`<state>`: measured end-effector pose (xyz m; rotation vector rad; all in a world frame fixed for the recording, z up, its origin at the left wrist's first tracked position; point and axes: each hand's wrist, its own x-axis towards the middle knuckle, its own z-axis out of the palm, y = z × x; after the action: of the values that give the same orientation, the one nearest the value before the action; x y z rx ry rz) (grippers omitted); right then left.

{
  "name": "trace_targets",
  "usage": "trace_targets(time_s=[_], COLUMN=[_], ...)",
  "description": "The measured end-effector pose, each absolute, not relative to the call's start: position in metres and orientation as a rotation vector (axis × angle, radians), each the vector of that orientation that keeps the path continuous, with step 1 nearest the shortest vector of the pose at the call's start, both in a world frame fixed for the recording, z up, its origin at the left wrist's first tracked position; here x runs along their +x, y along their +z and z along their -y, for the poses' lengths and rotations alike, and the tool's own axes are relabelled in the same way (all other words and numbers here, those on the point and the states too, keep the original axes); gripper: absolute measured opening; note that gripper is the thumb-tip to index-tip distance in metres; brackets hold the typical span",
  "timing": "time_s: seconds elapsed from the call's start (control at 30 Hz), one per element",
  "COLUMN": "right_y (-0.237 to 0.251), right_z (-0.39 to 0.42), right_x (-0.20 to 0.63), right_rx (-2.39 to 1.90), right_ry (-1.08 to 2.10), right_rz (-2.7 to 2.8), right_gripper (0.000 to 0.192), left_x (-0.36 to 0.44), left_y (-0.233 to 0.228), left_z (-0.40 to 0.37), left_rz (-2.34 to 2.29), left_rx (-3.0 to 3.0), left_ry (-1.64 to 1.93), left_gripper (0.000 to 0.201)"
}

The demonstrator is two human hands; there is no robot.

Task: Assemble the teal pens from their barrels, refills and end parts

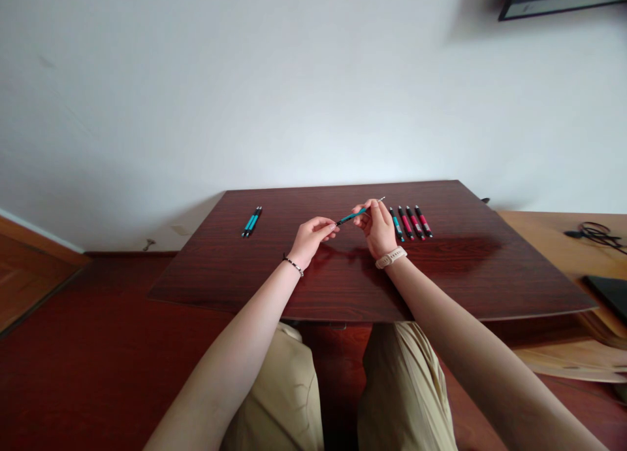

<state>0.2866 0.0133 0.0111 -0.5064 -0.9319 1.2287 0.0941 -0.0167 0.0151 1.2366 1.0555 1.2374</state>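
while both hands pinch one teal pen point(353, 215) above the table point(343, 287)
left hand point(311, 237) fingertips closed on its near dark end, right hand point(376, 227) gripping mid-barrel; axis slants up-right, tip past the right fingers

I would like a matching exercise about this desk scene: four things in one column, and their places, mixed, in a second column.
Things
1. teal pen
2. pair of teal pens
3. row of four pens
4. white watch

Places
A. on the right wrist
B. lying on the table, beside the right hand
C. held above the table between left hand and right hand
D. lying on the table, far to the left

Pairs: 1-C, 2-D, 3-B, 4-A
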Motion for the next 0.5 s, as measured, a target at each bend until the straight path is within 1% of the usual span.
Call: trace_targets(time_s=[0.5], right_y=[0.0125], right_z=[-0.0125], right_x=[0.2878], right_rx=[-0.530], right_ry=[1.305], right_rz=[0.854], right_gripper=[0.032], left_x=[0.0926], left_y=[0.0163], left_z=[0.0165], left_rz=[-1.020], left_rx=[1.215], left_ry=[1.238], left_gripper=[0.038])
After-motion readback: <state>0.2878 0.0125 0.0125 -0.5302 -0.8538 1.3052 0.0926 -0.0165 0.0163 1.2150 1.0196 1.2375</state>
